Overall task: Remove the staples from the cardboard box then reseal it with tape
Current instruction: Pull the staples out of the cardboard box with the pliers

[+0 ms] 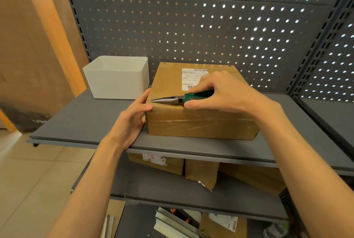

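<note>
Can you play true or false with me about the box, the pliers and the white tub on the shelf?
1. The right hand holds green-handled pliers. True.
2. The pliers' tip points at the white tub's inside. False: the tip lies over the cardboard box, near its front left corner.
3. The left hand rests against the box's left side. True.
4. The white tub sits on top of the box. False: it stands on the shelf, left of the box.
5. The box has a printed label on top. True.
</note>
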Motion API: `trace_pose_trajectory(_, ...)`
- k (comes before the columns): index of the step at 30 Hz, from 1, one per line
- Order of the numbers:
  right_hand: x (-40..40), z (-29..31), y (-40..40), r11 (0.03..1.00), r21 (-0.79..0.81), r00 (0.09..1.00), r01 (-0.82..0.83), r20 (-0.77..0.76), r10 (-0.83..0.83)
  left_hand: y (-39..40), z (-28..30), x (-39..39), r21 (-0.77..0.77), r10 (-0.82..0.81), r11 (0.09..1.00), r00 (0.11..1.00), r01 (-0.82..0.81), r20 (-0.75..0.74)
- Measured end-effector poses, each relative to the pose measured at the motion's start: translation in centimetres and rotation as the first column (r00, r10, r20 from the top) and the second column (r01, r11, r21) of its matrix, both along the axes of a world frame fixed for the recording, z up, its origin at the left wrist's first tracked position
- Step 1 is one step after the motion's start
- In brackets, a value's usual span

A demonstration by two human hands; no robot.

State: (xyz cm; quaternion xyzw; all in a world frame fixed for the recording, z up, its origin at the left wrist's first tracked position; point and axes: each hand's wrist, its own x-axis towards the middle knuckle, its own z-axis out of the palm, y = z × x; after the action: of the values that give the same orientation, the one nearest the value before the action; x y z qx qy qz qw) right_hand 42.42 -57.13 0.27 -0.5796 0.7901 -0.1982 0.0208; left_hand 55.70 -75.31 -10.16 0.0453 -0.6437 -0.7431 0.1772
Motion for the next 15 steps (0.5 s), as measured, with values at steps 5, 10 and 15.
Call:
trace_pose_trajectory(5,-0.5,-0.4,0.0,0.998,-0.056,0.998,0.015,0.055,-0.011,0.0,0.1,0.1,0.004,-0.013,1.000,1.000,0.013,-0.011)
trace_pose_trajectory(10,-1.3,-0.6,0.1,0.994,-0.103,0.992,0.033,0.122,-0.021,0.0,0.1,0.1,0.008,-0.017,1.000,1.000,0.017,-0.015)
trace_pose_trajectory(15,-1.5,-0.8,0.1,0.990,-0.132,0.990,0.037,0.137,-0.019,-0.1,0.1,0.2,0.012,-0.023,1.000,1.000,0.023,-0.015)
